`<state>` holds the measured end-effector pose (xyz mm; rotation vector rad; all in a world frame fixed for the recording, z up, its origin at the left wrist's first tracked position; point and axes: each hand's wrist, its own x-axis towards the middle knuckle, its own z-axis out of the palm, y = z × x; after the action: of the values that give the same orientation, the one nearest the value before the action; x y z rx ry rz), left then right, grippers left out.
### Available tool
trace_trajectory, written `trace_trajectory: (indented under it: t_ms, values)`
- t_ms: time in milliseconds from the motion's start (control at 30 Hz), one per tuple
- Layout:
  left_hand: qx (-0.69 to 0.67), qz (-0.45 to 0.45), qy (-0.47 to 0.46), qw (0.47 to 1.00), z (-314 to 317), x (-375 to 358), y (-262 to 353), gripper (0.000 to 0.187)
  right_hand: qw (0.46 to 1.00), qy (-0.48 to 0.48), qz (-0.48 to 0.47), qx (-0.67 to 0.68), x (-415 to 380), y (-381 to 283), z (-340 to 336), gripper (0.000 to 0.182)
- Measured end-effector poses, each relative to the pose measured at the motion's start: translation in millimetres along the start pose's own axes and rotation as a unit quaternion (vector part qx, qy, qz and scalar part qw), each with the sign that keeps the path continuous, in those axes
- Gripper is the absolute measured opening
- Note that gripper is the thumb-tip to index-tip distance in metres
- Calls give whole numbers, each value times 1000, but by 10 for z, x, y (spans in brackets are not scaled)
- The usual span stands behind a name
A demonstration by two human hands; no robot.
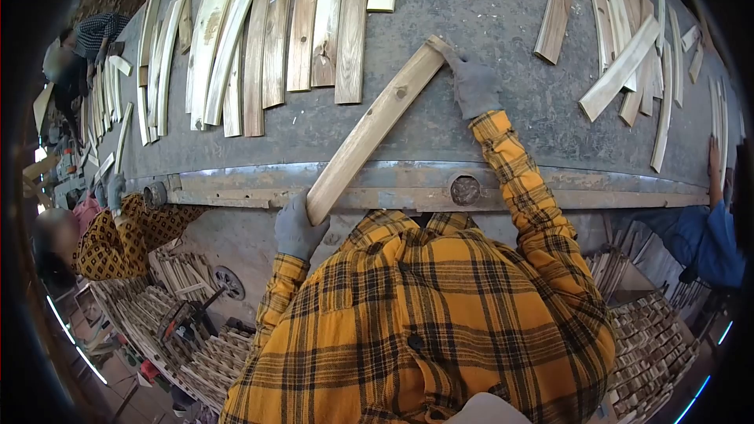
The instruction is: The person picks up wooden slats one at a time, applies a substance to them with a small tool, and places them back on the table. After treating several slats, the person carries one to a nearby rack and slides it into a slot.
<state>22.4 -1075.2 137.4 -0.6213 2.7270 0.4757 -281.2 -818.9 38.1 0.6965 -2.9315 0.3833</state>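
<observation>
- The grey work table (503, 23) fills the upper frame: a flat, scuffed, dusty surface, with a worn metal rail (550, 180) along its near edge that carries a round hole or bolt head.
- The person's yellow-and-black plaid shirt (424, 322) covers the lower middle; the lens bends everything and the corners are black, so the table's ends are cut off.
- A row of curved wooden slats (267, 39) lies side by side on the table's far left part, pale to reddish, grain visible; their tops run out of frame.
- A looser heap of slats (628, 55) lies at far right, some crossing one another. One brown slat (561, 0) bears a white scrawl, too small to read.
- The long wooden board (373, 127) lies slanted across the table and over the rail, pale, straight-edged, with a dark knot.
- Stacks of cut wood (652, 345) sit below the table at right and left, hard to make out.
- The left hand (298, 228), in a grey glove, grips the board's near end at the rail.
- The right hand (475, 86), gloved likewise, closes on the board's far end.
- Other people show at both edges: a patterned sleeve (118, 239) left, a blue sleeve (707, 239) right.
</observation>
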Motion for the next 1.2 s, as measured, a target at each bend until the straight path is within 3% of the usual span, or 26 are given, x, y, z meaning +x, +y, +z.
trace_trajectory:
  t_ms: [33,133,233,333,533,633,733,833,933,967,1033,1067,1100,1133,1200]
  values:
    - [-1,4,0,1000,-14,1,-40,58,1000,8,7,-6,31,-44,-59,45]
    - [5,19,15,1000,-46,18,-56,57,989,-86,40,-109,79,-231,-229,42]
    - [4,27,16,1000,-26,47,-111,58,991,-53,0,-121,-82,-238,-288,42]
    - [20,31,23,999,-5,60,-176,61,990,-115,37,-67,-76,-267,-472,43]
    - [46,48,54,996,82,69,-146,61,991,-74,20,-106,80,-105,-303,46]
    - [24,56,51,997,127,82,-167,60,996,-81,2,-45,-45,-50,-125,44]
    - [16,45,36,998,96,96,-145,59,1000,21,-11,20,-69,5,-57,46]
    - [4,49,44,998,25,113,-121,58,995,-36,62,-62,62,-89,-75,47]
    - [-17,43,8,999,-31,125,-113,58,998,-37,-16,-45,-22,-122,-108,46]
    - [-102,46,-27,993,-9,145,-160,56,999,-8,-17,42,-94,-106,-171,45]
    - [-271,46,-93,957,72,240,-264,53,975,48,-16,216,-267,-2,-403,43]
    - [-359,14,-191,914,58,303,-270,51,938,51,70,336,-360,108,-383,36]
    - [-441,-16,-282,852,35,409,-261,50,879,56,155,447,-436,240,-363,29]
    - [-515,-44,-366,774,24,486,-258,48,859,42,195,471,-525,386,-396,28]
    - [-649,-40,-423,631,257,575,-13,59,845,28,251,471,-679,642,-509,26]
